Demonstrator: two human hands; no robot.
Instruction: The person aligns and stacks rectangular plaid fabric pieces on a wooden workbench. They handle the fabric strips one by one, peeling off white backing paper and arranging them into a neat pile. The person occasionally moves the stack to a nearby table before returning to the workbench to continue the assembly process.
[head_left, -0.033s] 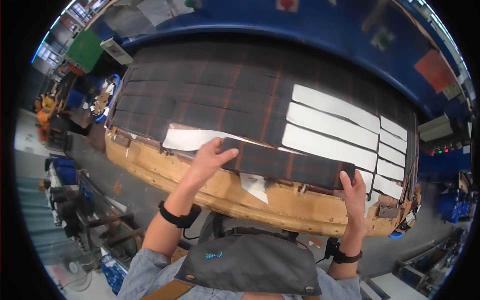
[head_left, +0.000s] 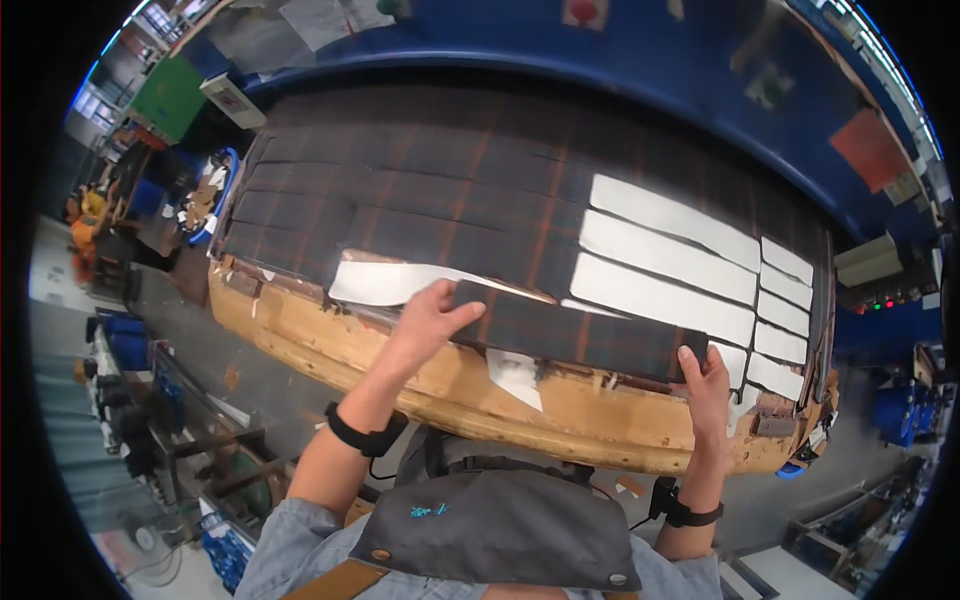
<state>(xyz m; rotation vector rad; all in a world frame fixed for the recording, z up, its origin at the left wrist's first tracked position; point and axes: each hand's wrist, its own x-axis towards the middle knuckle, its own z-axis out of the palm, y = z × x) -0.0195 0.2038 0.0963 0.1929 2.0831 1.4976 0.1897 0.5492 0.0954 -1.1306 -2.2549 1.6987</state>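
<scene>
A long dark plaid cloth panel (head_left: 585, 335) with thin orange lines stretches between my two hands at the near edge of the bench. My left hand (head_left: 430, 320) pinches its left end, thumb on top. At the right end, my right hand (head_left: 706, 382) grips the corner with the thumb uppermost and fingers behind. Beneath and beyond lies more of the same plaid cloth (head_left: 420, 190), cut into long pieces. Several white strips (head_left: 665, 265) rest in rows on the right. Left of the held panel, a white piece (head_left: 385, 284) is exposed beside my left hand.
A worn yellow edge (head_left: 420, 378) runs along the bench front, with a white scrap (head_left: 515, 378) hanging over it. Behind the cloth stands a blue machine beam (head_left: 480, 45). A blue-rimmed bin of scraps (head_left: 208, 198) is at the left. Another person (head_left: 85, 232) in orange is farther off.
</scene>
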